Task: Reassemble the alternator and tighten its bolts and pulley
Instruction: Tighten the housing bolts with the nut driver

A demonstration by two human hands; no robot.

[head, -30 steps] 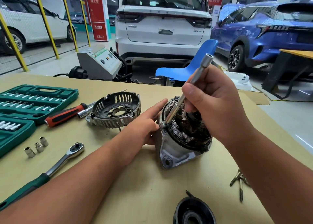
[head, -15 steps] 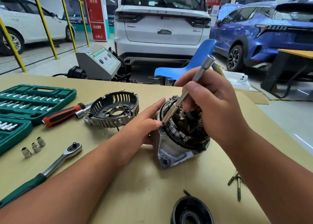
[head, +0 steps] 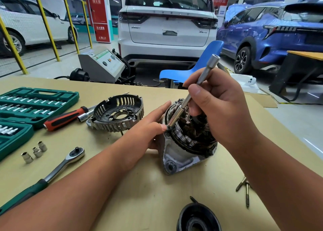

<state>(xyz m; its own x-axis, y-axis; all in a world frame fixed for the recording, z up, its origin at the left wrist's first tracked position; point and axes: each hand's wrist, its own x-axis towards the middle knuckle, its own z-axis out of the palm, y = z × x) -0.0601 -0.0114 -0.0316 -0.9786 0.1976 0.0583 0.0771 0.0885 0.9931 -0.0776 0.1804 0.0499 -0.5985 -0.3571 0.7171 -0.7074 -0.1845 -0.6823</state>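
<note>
The open alternator body (head: 181,154), silver housing with copper windings showing, stands tilted at the table's centre. My left hand (head: 150,126) holds its left side, thumb by the rim. My right hand (head: 220,108) pinches a long chrome extension bar (head: 197,87), tilted, its lower socket end seated on a bolt at the housing's left rim. The black slotted end cover (head: 118,113) lies to the left, apart. A black pulley (head: 197,216) sits at the near edge. Loose long bolts (head: 244,187) lie to the right.
A green socket case (head: 35,103) lies open at the left. Beside it lie a red-handled driver (head: 64,117), a ratchet wrench (head: 57,168) and three small sockets (head: 35,152). A grey tester (head: 103,65), a blue chair (head: 197,65) and parked cars (head: 166,30) stand beyond the table.
The extension bar has stayed on the same rim bolt while my right-hand fingers shifted slightly along it. The left hand keeps its hold on the alternator.
</note>
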